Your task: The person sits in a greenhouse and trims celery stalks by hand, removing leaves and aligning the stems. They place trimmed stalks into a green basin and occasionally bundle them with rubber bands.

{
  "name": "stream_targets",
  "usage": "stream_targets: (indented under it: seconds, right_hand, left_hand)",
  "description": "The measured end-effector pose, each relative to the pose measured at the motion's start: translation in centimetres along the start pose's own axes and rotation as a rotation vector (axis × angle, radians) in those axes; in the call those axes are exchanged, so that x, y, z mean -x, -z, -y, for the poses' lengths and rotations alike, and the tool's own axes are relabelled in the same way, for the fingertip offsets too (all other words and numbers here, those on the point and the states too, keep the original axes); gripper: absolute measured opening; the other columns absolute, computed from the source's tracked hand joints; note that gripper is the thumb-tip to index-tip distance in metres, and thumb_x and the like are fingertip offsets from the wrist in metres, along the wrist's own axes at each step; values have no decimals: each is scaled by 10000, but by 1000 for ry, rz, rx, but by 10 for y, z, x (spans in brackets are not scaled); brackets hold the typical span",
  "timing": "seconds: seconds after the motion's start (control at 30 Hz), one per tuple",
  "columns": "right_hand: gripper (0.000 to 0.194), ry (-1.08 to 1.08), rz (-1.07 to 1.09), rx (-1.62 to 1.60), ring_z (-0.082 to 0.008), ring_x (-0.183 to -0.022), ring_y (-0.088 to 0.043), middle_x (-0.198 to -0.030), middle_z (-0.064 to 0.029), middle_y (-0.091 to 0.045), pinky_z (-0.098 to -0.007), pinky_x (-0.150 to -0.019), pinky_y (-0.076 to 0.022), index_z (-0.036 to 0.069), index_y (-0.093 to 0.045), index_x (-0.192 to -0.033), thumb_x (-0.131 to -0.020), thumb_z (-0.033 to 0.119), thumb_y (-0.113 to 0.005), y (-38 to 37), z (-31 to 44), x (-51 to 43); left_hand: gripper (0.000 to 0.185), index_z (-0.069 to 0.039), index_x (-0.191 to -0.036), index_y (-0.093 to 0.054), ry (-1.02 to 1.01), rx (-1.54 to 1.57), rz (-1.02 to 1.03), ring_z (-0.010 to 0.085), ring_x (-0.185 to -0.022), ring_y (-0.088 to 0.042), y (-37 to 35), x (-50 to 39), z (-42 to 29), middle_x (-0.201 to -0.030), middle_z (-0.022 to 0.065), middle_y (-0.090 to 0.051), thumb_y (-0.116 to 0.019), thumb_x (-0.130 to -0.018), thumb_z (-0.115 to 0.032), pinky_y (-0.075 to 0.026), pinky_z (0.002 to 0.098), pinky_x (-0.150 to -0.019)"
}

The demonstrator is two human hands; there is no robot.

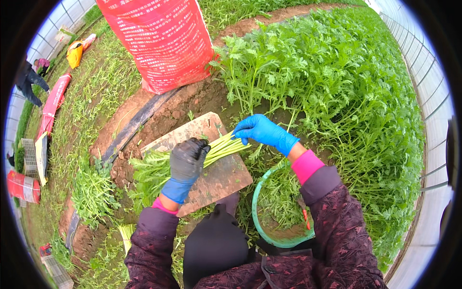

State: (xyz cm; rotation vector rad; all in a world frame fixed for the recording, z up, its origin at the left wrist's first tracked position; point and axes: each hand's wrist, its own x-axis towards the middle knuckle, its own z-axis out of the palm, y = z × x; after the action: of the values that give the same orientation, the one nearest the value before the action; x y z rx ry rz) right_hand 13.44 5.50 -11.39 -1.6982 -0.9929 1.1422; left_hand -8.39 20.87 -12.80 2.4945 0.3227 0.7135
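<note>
My left hand (187, 160), in a dirty grey and blue glove, is closed around a bunch of leafy green stalks (223, 148). Their leaves spread out to the left, and the bare pale stems point to the upper right. At the stem ends is my right hand (265, 133) in a blue glove, its fingertips bent at the stems; whether they pinch any cannot be told. Beneath the bunch lies a worn, soil-stained board (223, 177). A green-rimmed round container (255, 206) with cut greens and a red-handled tool (306, 218) is below my right hand.
A large red printed sack (166, 47) stands beyond the board. Dense leafy plants (343, 90) grow on the right. Cut greens (94, 191) lie at the left near a dark strip (133, 124). Farther left are crates (29, 157), red bags (54, 101) and people (29, 81).
</note>
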Motion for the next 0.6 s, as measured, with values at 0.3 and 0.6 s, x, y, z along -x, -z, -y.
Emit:
stream_targets:
  seconds: [0.3,0.6]
  right_hand:
    - [168,-43,-463,-151,-111,-671,-624,-755,-62,-688,-278,-646,-489,35,-729,-942,-876,172,-659,-7,-96,-14]
    - [469,33,-557,-455,-148,-1191,-516,-1315,-72,-569,-312,-991,-415,62,-521,-1357,-988,349,-554,-49,-117,-13]
  left_hand:
    - [183,-124,-967,-702,-2,-542,35,316,-918,-589,-84,24,19,-1038,89,-677,-634,-842,-240,-450,448,-820]
    - [360,-136,-1209,-637,-68,-518,53,333,-1136,-515,-84,19,15,-1202,126,-602,-600,-875,-267,-393,472,-952]
